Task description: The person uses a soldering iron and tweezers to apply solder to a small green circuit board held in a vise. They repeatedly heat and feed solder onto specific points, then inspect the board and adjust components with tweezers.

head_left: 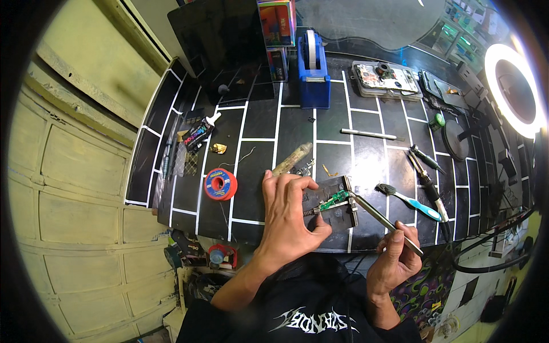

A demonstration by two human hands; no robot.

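Near the table's front edge, my left hand curls round a dark, flat board holder, thumb on its near side and fingers on its far side. A small green circuit board lies across the holder, with a dark cable end at its left. My right hand grips metal tweezers between thumb and fingers. The tweezers slant up and left, their tips at the board's right end; whether they pinch anything is too small to tell. Beyond my left hand lies a worn, yellowish tube, beside small metal scraps.
A red solder spool and a black glue tube lie left. Behind stand a blue tape dispenser and a clear case of parts. Rightward are a metal rod, blue-handled brush, soldering iron and lit ring light.
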